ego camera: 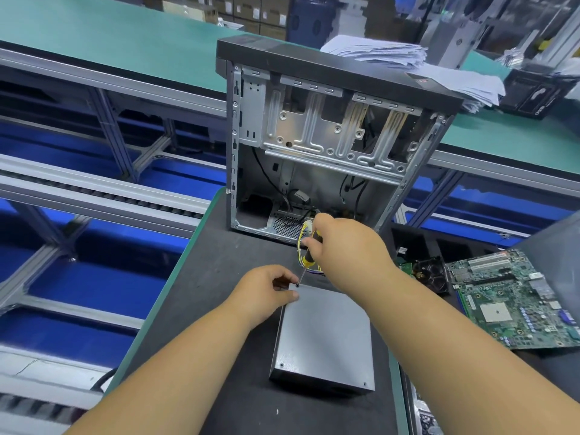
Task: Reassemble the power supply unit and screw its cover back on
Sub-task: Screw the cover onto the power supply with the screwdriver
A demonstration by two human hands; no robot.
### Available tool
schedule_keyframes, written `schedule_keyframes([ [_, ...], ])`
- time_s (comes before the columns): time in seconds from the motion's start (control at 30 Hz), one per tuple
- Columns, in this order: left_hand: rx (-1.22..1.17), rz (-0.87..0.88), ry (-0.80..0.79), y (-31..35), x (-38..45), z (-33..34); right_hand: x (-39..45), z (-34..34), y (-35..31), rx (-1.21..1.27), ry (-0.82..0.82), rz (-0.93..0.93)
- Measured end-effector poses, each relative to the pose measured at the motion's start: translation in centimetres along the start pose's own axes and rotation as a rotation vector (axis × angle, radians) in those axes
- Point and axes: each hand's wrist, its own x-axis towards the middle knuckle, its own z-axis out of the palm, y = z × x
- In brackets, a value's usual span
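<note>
Dark workbench mat (pixel 219 356): right hand (pixel 342 243) grips screwdriver (pixel 307 262) on power supply unit's (pixel 326 337) far-left corner; left hand (pixel 266 293) pinches that corner.

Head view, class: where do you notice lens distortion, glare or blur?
Head view: wide-angle lens bows the conveyor rails and tilts the computer case; soft glare on the power supply cover; background shelves are blurred; the screwdriver tip is sharp.
</note>
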Motion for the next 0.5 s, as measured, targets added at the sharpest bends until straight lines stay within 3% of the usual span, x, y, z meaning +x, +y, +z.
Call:
schedule_keyframes([
  [0.1,-0.083,0.044,0.061,-0.2,-0.3,-2.4,-0.3,-0.4,0.5,0.085,0.022,0.027],
  [0.27,0.108,-0.065,0.327,-2.9,-2.3,-8.2,-1.9,0.1,0.6,0.449,0.219,0.108],
  [0.5,0.400,-0.331,0.181,-7.2,-5.1,-8.8,-1.9,2.4,-1.0,0.759,0.180,0.178],
])
